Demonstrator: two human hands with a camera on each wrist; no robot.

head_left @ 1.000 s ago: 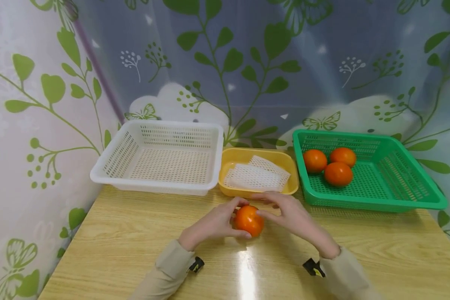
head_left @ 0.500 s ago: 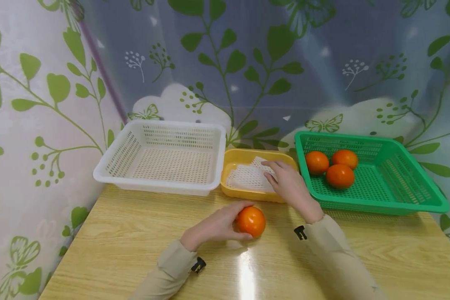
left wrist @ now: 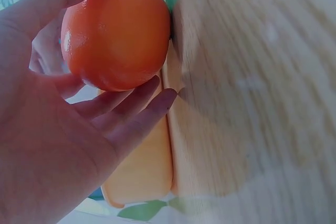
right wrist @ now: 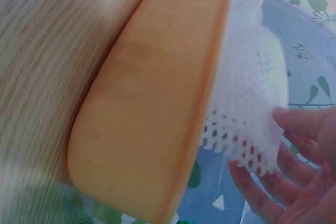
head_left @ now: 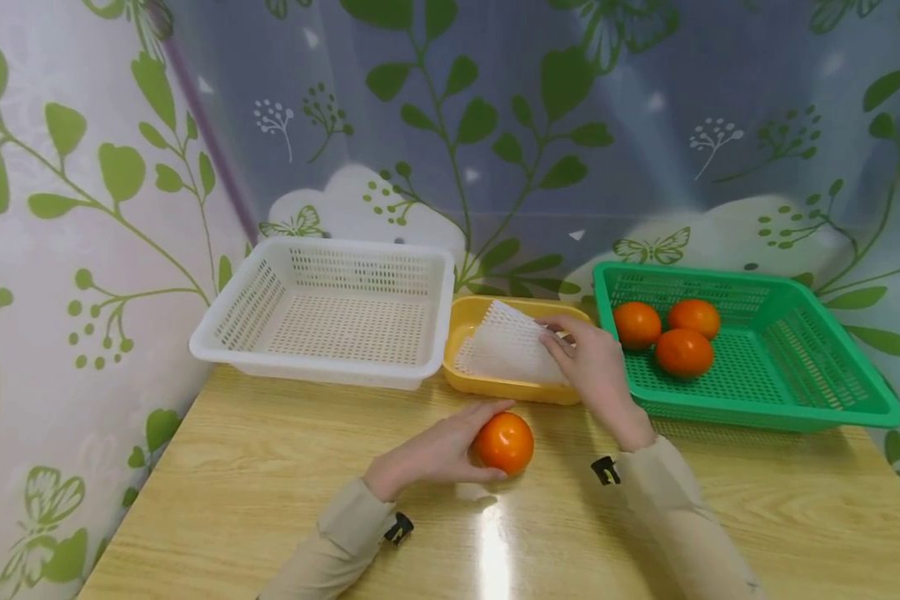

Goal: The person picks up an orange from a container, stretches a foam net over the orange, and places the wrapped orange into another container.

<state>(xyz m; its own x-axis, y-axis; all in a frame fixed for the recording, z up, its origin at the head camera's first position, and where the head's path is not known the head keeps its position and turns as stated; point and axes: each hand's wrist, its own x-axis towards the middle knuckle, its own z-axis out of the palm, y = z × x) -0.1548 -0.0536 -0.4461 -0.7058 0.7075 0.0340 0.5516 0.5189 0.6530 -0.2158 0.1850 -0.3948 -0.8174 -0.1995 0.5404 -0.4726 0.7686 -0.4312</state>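
Observation:
My left hand (head_left: 446,446) holds a smooth, shiny, round orange-red fruit (head_left: 506,443) on the table, thumb on the near side and fingers on the far side. In the left wrist view the thumb and fingers curve about the fruit (left wrist: 118,34). Over the yellow tray (head_left: 468,385), my right hand (head_left: 596,367) pinches a white foam fruit net (head_left: 516,337) between thumb and fingers. The net's left end is raised out of the tray. In the right wrist view the foam net (right wrist: 247,93) shows its open mesh, with the fingers (right wrist: 302,121) at its edge.
A white basket (head_left: 322,369) stands left of the tray. On the right, a green basket (head_left: 757,407) holds three similar fruits (head_left: 684,352). Wooden table (head_left: 270,475) extends in front, and a leaf-patterned curtain (head_left: 510,192) hangs behind.
My right hand has left the fruit, reached up and right into the yellow tray, and lifted part of a foam net. The left hand stays on the fruit.

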